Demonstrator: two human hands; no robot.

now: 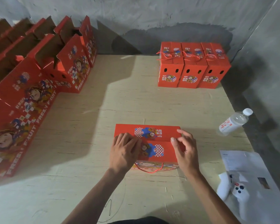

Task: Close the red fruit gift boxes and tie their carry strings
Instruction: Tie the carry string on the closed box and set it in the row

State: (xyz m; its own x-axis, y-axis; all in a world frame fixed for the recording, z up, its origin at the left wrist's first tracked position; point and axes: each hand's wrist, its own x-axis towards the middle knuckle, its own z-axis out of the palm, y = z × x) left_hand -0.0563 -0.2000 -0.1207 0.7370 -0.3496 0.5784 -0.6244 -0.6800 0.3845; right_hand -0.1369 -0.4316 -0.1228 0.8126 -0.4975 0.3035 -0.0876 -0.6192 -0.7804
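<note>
A red fruit gift box (158, 135) stands on the wooden table (87, 143) in front of me, its two top flaps folded shut and meeting along the middle. My left hand (124, 151) presses flat on the left part of the top. My right hand (186, 149) hovers at the box's right end with fingers loosely curled, holding nothing. A red carry string (149, 170) hangs in a loop down the near side of the box.
Several open red boxes (39, 88) with raised flaps line the left side. Three shut boxes (191, 65) with tied strings stand at the back right. A water bottle (234, 122) lies at the right edge, with papers (242, 162) and a white controller (233, 189) nearer me.
</note>
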